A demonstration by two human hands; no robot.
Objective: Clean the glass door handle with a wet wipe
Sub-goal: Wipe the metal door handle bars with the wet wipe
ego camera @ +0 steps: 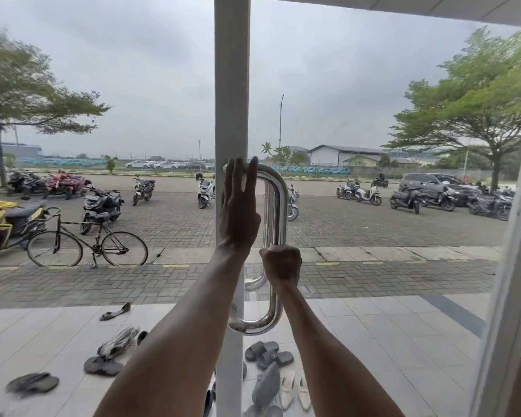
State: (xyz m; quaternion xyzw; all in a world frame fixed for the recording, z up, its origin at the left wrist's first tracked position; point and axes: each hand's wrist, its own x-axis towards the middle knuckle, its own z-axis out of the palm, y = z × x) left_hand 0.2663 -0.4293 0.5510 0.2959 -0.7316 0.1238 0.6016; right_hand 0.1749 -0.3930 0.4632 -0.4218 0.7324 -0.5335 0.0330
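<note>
Pressing flat on the white frame [231, 85], left hand [238, 215] splayed — right hand [282, 264] fisted round the chrome handle [278, 212].

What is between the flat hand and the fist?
In the head view, bare shiny handle and clear glass lie between the flat left hand and the right hand, a fist gripping the bar.

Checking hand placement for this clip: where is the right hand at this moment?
In the head view, the right hand is closed around the upright bar of the chrome door handle, right of the white door frame and lower than the flat left hand.
</note>
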